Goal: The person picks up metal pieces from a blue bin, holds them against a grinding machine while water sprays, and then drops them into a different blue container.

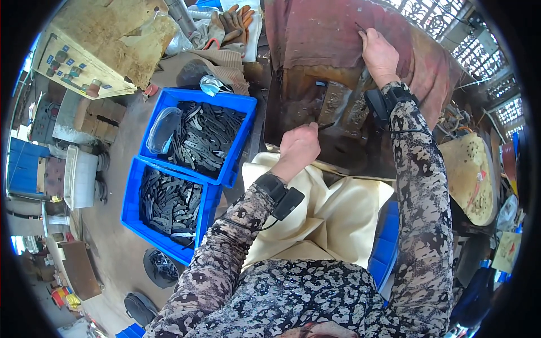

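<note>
My left hand (300, 147) is closed in a pinch at the front of a wet, brown-stained machine basin (293, 107). From its fingers a thin dark metal strip (326, 126) sticks out to the right over the basin. Higher up, my right hand (380, 55) is closed too, in front of a reddish cloth (321, 34) draped over the machine. A small slim dark strip (359, 26) pokes out past its fingertips. Most of both pieces is hidden by the fingers. Inside the basin, pale worn blocks (335, 104) stand beside what looks like running water.
Two blue bins (147, 235) to my left hold many dark flat metal pieces; a clear plastic dish (164, 130) lies in the farther one. A cream apron (315, 214) covers my lap. A control box (73, 70) and work gloves (232, 25) sit far left. A yellowish stained board (468, 180) stands right.
</note>
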A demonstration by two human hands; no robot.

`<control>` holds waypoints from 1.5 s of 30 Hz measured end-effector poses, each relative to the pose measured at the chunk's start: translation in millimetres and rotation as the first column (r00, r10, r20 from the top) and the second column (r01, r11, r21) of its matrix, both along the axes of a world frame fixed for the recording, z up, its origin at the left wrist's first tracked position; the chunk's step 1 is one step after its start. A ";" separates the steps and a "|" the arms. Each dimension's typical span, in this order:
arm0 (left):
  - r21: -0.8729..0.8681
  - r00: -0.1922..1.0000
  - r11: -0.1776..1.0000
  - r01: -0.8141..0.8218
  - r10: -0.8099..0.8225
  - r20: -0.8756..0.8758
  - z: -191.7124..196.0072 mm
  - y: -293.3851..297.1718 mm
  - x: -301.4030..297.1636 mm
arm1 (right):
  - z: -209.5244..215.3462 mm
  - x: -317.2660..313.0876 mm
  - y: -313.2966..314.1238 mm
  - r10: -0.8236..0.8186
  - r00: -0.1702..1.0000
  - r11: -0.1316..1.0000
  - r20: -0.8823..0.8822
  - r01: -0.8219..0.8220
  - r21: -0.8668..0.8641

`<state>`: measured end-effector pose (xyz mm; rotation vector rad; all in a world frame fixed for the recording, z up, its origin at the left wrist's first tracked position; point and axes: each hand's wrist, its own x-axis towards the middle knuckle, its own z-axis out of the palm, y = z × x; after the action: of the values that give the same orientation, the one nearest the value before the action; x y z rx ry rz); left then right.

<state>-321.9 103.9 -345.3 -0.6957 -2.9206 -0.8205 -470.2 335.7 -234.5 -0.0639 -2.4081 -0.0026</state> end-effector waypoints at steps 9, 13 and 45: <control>0.010 1.000 1.000 -0.006 0.006 0.012 2.1 1.1 0.4 | -0.5 -0.6 1.1 -0.010 1.000 1.000 -0.021 0.010 -0.005; 0.000 1.000 1.000 -0.009 0.009 0.008 1.0 0.4 0.5 | -1.2 -0.5 -0.4 -0.003 1.000 1.000 -0.026 0.003 -0.008; 0.376 0.977 0.918 -0.127 0.182 -0.115 -11.6 -5.3 -26.8 | -18.8 246.5 -65.8 0.418 0.908 0.900 0.023 -0.410 -0.146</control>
<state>-348.6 98.6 -356.9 -0.4635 -2.5446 -1.1939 -223.7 269.9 -253.3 0.3927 -2.4269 0.3645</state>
